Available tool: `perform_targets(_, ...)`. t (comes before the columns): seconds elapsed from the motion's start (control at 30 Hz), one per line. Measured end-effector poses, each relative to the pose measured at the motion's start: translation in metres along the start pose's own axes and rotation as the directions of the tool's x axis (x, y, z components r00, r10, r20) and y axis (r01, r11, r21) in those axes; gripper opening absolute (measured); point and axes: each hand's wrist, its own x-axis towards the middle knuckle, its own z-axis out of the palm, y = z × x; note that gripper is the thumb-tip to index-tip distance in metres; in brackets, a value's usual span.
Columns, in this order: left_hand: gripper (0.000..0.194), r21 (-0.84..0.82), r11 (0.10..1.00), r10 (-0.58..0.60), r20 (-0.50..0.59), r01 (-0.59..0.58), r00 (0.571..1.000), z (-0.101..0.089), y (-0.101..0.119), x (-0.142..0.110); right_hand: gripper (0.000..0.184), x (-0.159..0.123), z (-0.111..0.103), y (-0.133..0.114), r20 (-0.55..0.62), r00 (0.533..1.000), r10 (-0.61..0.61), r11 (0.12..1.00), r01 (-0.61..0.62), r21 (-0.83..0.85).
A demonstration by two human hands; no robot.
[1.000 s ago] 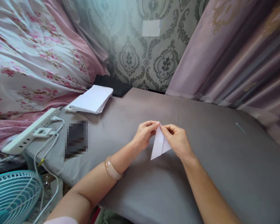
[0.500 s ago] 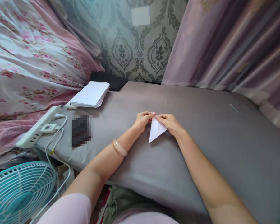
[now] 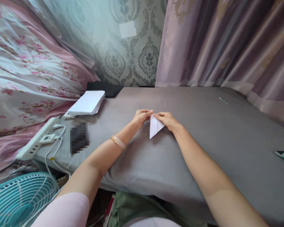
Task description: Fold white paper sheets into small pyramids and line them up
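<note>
A folded sheet of white paper (image 3: 155,126), roughly triangular with a crease down it, is held up over the grey-covered table (image 3: 194,132). At its top tip, my left hand (image 3: 143,116) pinches the paper between thumb and fingers. My right hand (image 3: 167,120) grips the upper right edge, its thumb lying on the near face. Both hands are closed and almost touch each other. The fingertips behind the paper are hidden. A pale bangle (image 3: 118,142) sits on my left wrist.
A stack of white paper (image 3: 87,102) lies at the back left, by a black flat item (image 3: 106,89). Nearer are a power strip (image 3: 39,138) with cables, a pixelated dark object (image 3: 79,137) and a blue fan (image 3: 23,198). A thin stick (image 3: 223,100) lies far right.
The camera view has shifted, bringing a green and white item in at the right edge. Both hands keep their hold on the folded paper, whose shape looks much the same.
</note>
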Motion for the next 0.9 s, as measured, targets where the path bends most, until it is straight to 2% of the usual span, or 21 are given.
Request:
perform_targets(0.23, 0.016, -0.062, 0.998, 0.001, 0.123, 0.006, 0.992, 0.004, 0.013, 0.007, 0.041, 0.011, -0.02, 0.002, -0.063, 0.997, -0.052, 0.992, 0.059, 0.114)
perform_targets(0.37, 0.024, -0.062, 0.998, -0.019, 0.192, 0.031, 0.981, 0.005, 0.008, 0.002, 0.044, 0.012, -0.026, -0.001, -0.086, 0.994, -0.068, 0.983, 0.081, 0.164)
perform_targets(0.53, 0.031, -0.068, 0.993, -0.071, 0.289, 0.095, 0.955, 0.003, -0.002, -0.004, 0.043, 0.011, -0.026, -0.004, -0.056, 0.996, -0.064, 0.979, 0.074, 0.191)
perform_targets(0.8, 0.029, -0.037, 0.995, -0.077, 0.313, 0.094, 0.947, 0.0, -0.003, -0.007, 0.041, 0.008, -0.028, -0.009, -0.018, 0.999, -0.039, 0.977, 0.042, 0.21)
perform_targets(0.9, 0.025, 0.024, 0.998, -0.066, 0.264, 0.061, 0.962, 0.002, -0.003, -0.008, 0.041, 0.01, -0.028, -0.008, -0.042, 0.998, -0.049, 0.986, 0.055, 0.16)
